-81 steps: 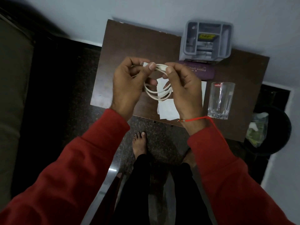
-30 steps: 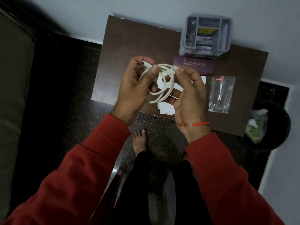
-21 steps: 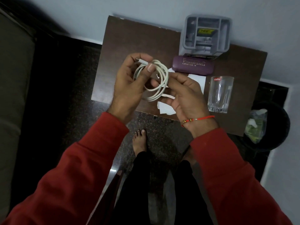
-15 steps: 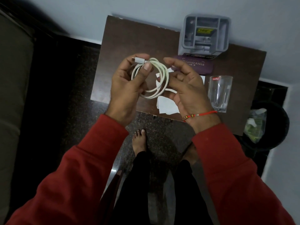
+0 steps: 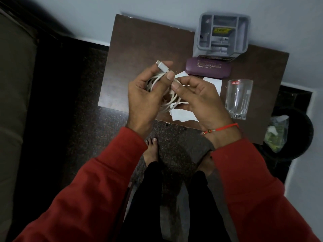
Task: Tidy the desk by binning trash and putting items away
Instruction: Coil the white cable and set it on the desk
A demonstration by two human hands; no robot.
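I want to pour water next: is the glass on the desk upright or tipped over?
Upright. The glass stands on its thick base on the desk, with its open rim toward the camera, and it looks empty.

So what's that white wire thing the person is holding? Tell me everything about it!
It's a white cable, thin and smooth like plastic, wound into a few loose loops. A small pale plug pokes out at the top. The left hand holds the bundle with fingers curled round it, thumb on the strand. The right hand pinches a strand at the loops' top. It's held up above the brown desk, over some white paper scraps.
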